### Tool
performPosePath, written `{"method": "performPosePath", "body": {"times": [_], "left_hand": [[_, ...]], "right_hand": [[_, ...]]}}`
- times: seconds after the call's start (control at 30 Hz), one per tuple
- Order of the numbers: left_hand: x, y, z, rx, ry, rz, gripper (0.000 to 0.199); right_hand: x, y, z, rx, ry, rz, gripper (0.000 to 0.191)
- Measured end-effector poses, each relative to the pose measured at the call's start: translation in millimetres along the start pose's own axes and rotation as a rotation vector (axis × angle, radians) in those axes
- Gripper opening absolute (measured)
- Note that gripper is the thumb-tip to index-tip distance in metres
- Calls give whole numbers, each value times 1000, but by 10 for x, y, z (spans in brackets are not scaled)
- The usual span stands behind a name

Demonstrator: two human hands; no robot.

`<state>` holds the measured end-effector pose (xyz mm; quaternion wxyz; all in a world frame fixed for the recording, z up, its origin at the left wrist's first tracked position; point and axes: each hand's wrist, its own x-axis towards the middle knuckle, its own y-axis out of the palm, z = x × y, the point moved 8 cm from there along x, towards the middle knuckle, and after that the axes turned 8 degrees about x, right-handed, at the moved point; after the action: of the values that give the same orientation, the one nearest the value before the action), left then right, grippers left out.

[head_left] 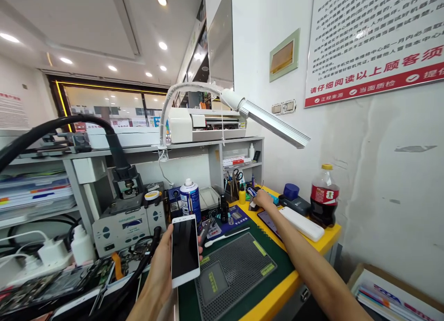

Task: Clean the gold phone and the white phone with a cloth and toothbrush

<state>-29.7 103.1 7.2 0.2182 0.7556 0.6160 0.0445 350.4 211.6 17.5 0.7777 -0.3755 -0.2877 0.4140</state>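
Observation:
My left hand (162,255) is closed round a white smartphone (185,249), thumb along one edge and fingertips at the other. Its dark screen faces me, held upright above the near left side of the green work mat (187,302). At the far right of the bench my right hand (263,199) is stretched out, fingers bent down at a small blue-and-white item (252,191) and dark things beside it. What the fingers grip is too small to make out. Below that forearm lies another phone (268,223), partly hidden by the arm.
A grey perforated pad (239,270) lies on the mat, with a white brush-like tool (225,237) behind. Further back stand a spray can (190,198) and a yellow bottle (242,194). A cola bottle (324,196) and a white case (301,224) are right; a soldering station (128,228) is left.

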Motion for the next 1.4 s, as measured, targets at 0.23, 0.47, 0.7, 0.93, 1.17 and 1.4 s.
{"method": "performPosePath", "body": {"times": [0.23,0.47,0.7,0.93,1.17,1.4], "left_hand": [[-13,111,57,-49,-35,175,52],[-49,299,112,-204,-102,387,46],[-53,384,259,-174,-160,361,50],[-65,343,380,62,-190,319,57],[-108,315,243,295,-19,241,54],[-115,310,82,493,214,185,56]], "right_hand": [[-122,-128,141,421,-27,71,32],[-842,-83,995,896,-363,335,38],[-1970,256,1692,868,-832,397,21],[-1769,-46,1517,895,-851,50,21],[-1837,-146,1555,867,-888,151,25],[-1799,-84,1497,928,-800,338,32]]}}
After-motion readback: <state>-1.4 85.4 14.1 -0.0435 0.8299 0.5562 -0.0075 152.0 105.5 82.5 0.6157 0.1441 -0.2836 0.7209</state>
